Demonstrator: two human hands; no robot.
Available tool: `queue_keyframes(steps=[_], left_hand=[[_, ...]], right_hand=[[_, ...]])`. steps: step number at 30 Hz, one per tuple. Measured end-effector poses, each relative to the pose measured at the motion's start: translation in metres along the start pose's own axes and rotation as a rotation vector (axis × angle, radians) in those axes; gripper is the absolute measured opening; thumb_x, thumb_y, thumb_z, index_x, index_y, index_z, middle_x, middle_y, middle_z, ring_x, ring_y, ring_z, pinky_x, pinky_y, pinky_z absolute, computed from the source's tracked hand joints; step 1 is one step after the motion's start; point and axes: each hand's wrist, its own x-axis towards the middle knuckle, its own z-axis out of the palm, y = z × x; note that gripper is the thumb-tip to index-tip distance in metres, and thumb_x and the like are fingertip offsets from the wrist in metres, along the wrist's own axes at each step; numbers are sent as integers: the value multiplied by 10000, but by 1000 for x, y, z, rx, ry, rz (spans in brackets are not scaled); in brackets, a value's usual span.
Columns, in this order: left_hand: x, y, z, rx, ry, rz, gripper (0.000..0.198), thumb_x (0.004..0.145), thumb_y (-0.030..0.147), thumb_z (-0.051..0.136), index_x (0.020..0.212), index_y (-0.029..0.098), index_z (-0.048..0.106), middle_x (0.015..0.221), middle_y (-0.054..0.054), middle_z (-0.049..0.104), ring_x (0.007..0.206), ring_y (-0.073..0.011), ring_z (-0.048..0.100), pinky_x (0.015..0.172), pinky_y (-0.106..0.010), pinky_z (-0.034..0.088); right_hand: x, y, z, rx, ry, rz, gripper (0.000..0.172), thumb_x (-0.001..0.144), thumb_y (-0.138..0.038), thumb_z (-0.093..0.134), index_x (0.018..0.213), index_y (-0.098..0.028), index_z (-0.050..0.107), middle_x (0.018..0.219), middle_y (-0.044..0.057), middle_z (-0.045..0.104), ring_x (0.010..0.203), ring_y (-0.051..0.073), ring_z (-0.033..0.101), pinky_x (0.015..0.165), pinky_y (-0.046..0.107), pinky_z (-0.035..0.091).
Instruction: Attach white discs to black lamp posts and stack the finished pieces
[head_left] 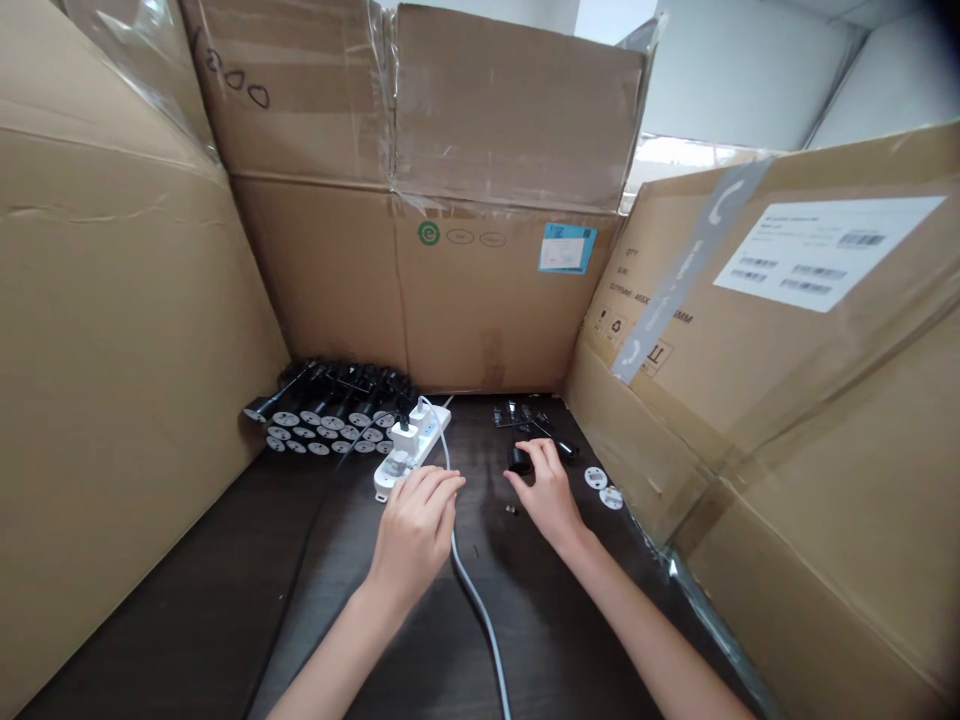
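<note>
My right hand (553,498) is over the right part of the dark table, thumb and fingertips curled around a short black cylindrical part (517,460). Closed in a pinch, my left hand (421,525) is beside the white power strip (388,478); whatever its fingertips hold, if anything, is hidden. A tiny metallic piece (511,510) lies on the table between the hands. Just beyond my right hand are a black tube-shaped part (564,447) and several small dark pieces (517,412). Two white discs (595,478) lie to its right.
Black tubular units with white disc ends (330,420) are stacked at the back left. Plugs sit in the power strip, and a grey-white cable (480,605) runs toward me. Cardboard boxes (480,310) wall the table (375,640) at the left, back and right.
</note>
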Motion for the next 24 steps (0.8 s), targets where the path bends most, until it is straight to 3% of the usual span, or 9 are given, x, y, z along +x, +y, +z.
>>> queue_keyframes(steps=[3, 8, 12, 16, 19, 21, 24], left_hand=[[-1, 3, 1, -195, -119, -89, 290, 890, 175, 374, 1129, 195, 537, 1032, -62, 615, 973, -189, 543, 862, -340, 410], [-5, 9, 8, -467, -284, -234, 479, 906, 282, 376, 1371, 287, 265, 1286, -41, 484, 1134, -164, 486, 941, -299, 402], [-6, 9, 9, -499, -291, -248, 451, 897, 307, 394, 1343, 262, 342, 1333, -43, 450, 1187, -180, 446, 993, -312, 358], [-3, 6, 1, -493, -251, -254, 391, 895, 316, 392, 1273, 234, 447, 1265, -62, 517, 1153, -195, 476, 982, -326, 357], [-1, 5, -4, -503, -205, -303, 363, 889, 321, 401, 1226, 220, 493, 1207, -75, 554, 1090, -209, 517, 924, -325, 395], [0, 5, -5, -516, -185, -318, 351, 884, 320, 410, 1205, 219, 508, 1174, -73, 568, 1055, -209, 533, 899, -320, 405], [-1, 8, -6, -537, -194, -316, 345, 883, 305, 410, 1204, 226, 506, 1133, -65, 578, 1019, -202, 540, 891, -316, 402]], right_hand=[[-12, -18, -5, 41, -12, -35, 327, 761, -159, 600, 1070, -191, 495, 1020, 83, 486, 922, 215, 570, 809, 334, 497], [-28, -51, -6, 151, -35, -177, 358, 773, -103, 536, 1118, -180, 482, 1054, 103, 484, 958, 215, 549, 811, 326, 505], [-33, -61, -7, 194, -56, -275, 389, 794, -102, 499, 1174, -170, 445, 1075, 112, 498, 986, 203, 538, 825, 310, 505], [-23, -33, -24, 91, -48, -378, 427, 831, -219, 529, 1230, -166, 387, 1125, 130, 506, 1028, 222, 535, 815, 326, 510], [-11, 3, -43, -230, 40, -32, 352, 865, -279, 485, 1191, -158, 429, 1139, 143, 497, 980, 245, 563, 760, 345, 505], [-5, 23, -51, -548, -101, 241, 310, 880, -234, 439, 1180, -158, 457, 1174, 154, 476, 899, 250, 601, 695, 346, 497], [-4, 42, -53, -653, -192, 371, 226, 838, -108, 438, 1028, -113, 562, 1030, 186, 535, 759, 259, 635, 610, 338, 469]])
